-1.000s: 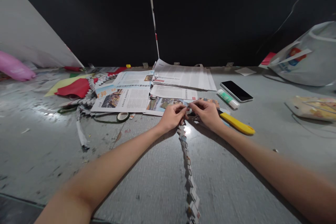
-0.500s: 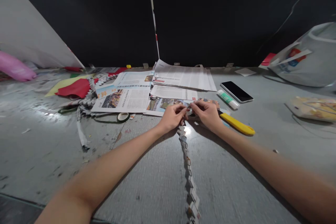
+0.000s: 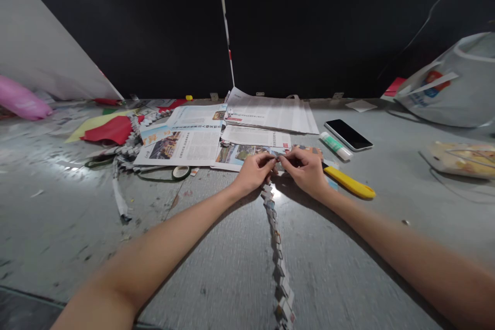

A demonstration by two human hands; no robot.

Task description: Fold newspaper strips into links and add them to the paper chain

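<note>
A chain of folded newspaper links (image 3: 277,240) runs from my fingers down the table towards me. My left hand (image 3: 256,171) is closed in a pinch on its far end. My right hand (image 3: 303,167) is pinched as well, its fingertips meeting the left ones at the chain's end; the small piece between them is mostly hidden by the fingers. Just right of my right hand lies a yellow-handled cutter (image 3: 350,182), its front part behind the hand. Newspaper sheets (image 3: 193,147) lie beyond both hands.
A glue stick (image 3: 335,146) and a phone (image 3: 348,134) lie at right, before a plastic bag (image 3: 460,82) and a wrapped packet (image 3: 460,159). At left are a tape roll (image 3: 181,172), red paper (image 3: 110,131) and another paper chain (image 3: 133,142). A dark panel (image 3: 309,26) stands behind.
My right hand's fingertips have shifted slightly left and closed up against my left fingertips. The left hand and the chain have hardly moved.
</note>
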